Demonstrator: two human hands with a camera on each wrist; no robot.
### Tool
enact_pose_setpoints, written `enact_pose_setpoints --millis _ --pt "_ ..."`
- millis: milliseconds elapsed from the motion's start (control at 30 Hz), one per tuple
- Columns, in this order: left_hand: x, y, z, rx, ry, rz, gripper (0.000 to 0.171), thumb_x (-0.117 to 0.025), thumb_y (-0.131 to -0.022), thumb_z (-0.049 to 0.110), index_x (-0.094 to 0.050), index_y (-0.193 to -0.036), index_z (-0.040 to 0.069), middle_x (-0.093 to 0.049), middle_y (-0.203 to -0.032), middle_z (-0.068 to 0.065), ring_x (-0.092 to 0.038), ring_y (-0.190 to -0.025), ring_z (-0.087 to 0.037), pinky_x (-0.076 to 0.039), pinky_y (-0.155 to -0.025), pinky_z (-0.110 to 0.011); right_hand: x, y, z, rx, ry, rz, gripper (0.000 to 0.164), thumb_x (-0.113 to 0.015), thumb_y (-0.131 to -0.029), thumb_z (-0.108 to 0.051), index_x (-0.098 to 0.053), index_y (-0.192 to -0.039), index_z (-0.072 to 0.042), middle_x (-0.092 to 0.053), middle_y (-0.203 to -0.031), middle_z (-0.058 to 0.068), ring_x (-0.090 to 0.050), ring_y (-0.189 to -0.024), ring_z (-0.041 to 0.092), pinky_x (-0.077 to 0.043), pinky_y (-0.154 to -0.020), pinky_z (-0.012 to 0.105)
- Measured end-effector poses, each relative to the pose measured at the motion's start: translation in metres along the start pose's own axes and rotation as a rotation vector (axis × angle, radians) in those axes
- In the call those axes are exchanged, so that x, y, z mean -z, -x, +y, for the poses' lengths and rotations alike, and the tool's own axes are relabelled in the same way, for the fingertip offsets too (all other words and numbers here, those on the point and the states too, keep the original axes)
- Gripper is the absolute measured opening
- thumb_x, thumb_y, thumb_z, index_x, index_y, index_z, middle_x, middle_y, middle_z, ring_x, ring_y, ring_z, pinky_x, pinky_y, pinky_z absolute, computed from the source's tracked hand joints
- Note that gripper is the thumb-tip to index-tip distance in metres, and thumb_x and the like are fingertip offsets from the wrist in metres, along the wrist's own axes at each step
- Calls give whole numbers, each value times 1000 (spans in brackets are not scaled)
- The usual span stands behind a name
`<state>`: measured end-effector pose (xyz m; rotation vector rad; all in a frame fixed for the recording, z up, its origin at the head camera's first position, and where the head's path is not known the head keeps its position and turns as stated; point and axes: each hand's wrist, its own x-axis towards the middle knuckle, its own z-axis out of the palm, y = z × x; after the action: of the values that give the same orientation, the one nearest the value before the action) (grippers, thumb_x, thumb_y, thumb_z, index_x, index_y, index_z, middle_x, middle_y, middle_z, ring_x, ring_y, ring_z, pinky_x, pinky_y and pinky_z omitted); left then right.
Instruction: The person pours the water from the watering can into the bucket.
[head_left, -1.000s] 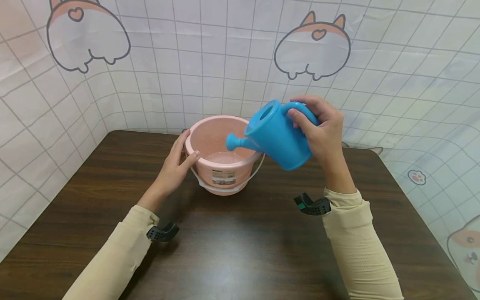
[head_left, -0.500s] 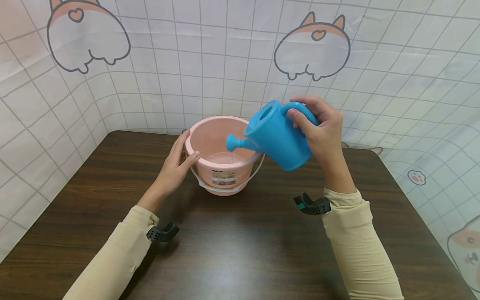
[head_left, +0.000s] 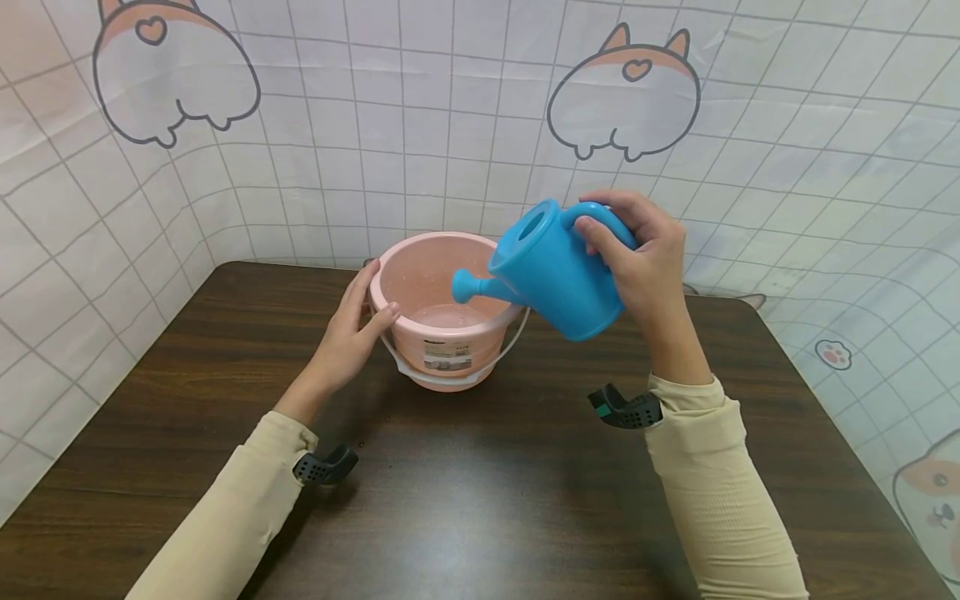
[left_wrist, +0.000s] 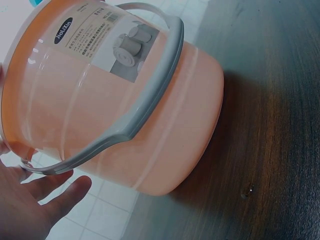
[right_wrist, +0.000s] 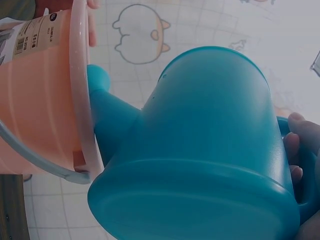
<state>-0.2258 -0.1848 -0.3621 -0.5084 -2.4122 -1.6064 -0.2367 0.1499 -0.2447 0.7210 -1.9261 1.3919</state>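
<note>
A pink plastic bucket (head_left: 450, 350) stands upright near the back of the table, with water visible inside. My left hand (head_left: 348, 333) holds its left side, thumb and fingers at the rim; in the left wrist view, some fingers (left_wrist: 70, 197) lie beside the outer wall. A blue watering can (head_left: 562, 275) is tilted left in the air, my right hand (head_left: 645, 250) gripping its loop handle. Its round spout head (head_left: 465, 285) is over the bucket's mouth. The right wrist view shows the can's underside (right_wrist: 200, 205) close up. No stream from the spout can be made out.
The bucket's white carrying handle (head_left: 450, 379) hangs down in front. A dark wooden table (head_left: 465, 500) lies below, with small drops near the left wrist. A white grid-patterned cloth (head_left: 420, 125) with cartoon animals hangs behind the table.
</note>
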Motion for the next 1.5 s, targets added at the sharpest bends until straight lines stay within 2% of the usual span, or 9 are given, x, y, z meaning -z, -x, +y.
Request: enact_pose_setpoints --millis 367,667,1133,1267,1500 --pt "0 0 2 5 -15 -5 69 -52 -97 22 -16 -156 21 -15 -162 -5 -35 -139 -31 -31 -112 -53 0 -2 0 7 -24 -10 21 -65 -90 -3 -68 -110 3 -60 -71 -17 -57 -65 6 -48 -66 24" --pt "2 8 36 14 -4 -14 67 -49 -97 14 -16 -154 2 -15 -160 -19 -31 -139 -40 -29 -113 -55 0 -4 -2 12 -16 -27 22 -65 -89 -2 -68 -111 4 -60 -72 -17 -58 -66 6 -50 -72 24" --pt "2 9 38 -2 -25 -12 66 -48 -97 12 -16 -153 -1 -15 -159 -22 -29 -139 -40 -29 -112 -53 0 -7 -3 29 -22 -53 21 -64 -89 0 -67 -110 5 -59 -71 -16 -57 -66 6 -49 -71 24" --pt "2 8 35 -5 -22 -9 67 -48 -97 14 -16 -154 0 -15 -159 -21 -29 -139 -40 -28 -112 -54 0 -8 -4 23 -10 -58 21 -65 -89 -1 -68 -110 4 -59 -71 -17 -57 -66 6 -50 -71 24" --pt "0 0 1 -11 -23 2 69 -52 -97 20 -16 -156 17 -15 -162 -8 -33 -139 -32 -33 -110 -54 0 -9 -5 22 3 -61 20 -66 -89 -3 -69 -108 2 -58 -69 -16 -56 -64 6 -49 -69 23"
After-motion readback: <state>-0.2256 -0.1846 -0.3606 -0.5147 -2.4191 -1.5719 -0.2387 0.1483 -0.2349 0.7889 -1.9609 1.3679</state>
